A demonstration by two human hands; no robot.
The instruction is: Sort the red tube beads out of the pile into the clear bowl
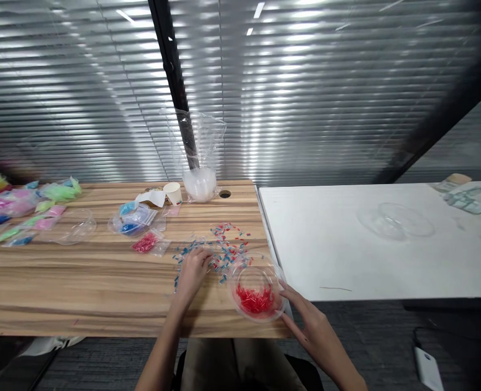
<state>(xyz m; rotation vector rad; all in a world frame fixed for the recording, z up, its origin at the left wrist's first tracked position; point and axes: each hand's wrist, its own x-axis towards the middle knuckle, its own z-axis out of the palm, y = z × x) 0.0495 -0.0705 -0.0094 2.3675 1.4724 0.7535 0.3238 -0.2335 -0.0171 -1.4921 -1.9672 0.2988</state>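
Small blue and red tube-like beads (227,247) lie scattered over the wooden table near its right end. Among them is my left hand (195,267), palm down, with fingertips drawn together at the beads; what they pinch, if anything, is too small to make out. A round clear plastic bowl (253,263) stands at the table's front right corner, just right of the scatter. Red beads (255,300) are gathered in the near part of the bowl. My right hand (305,315) grips the bowl's right side, thumb below and fingers above along its edge.
A bag of red beads (145,243), a clear bowl with blue packets (132,221), a paper cup (173,193) and a bag of white material (200,184) stand farther back. Colourful packets (16,203) lie left. Clear lids (395,220) lie on the white table (370,260).
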